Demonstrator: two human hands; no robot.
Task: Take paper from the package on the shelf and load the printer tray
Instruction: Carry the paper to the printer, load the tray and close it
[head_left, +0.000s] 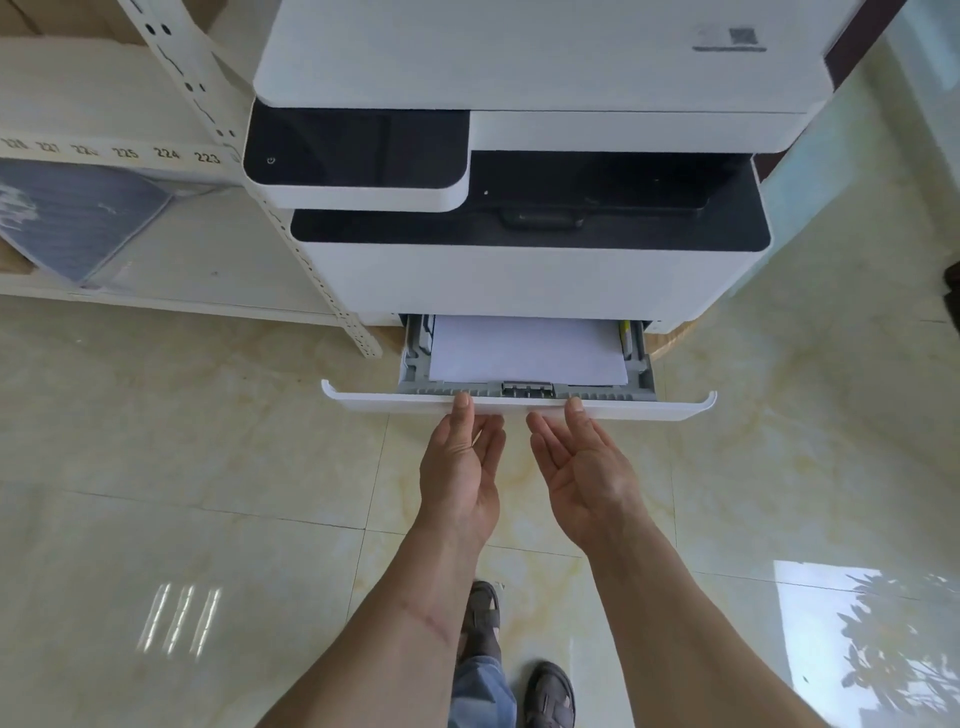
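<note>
I see the printer tray (519, 402) pulled partway out of the white printer (519, 270), with a stack of white paper (524, 356) lying flat inside it. My left hand (460, 478) and right hand (589, 483) meet the tray's front lip side by side, thumbs on top of the edge, fingers spread loose beneath it; neither grip clenches anything. A white shelf (171, 291) stands just left of the printer.
</note>
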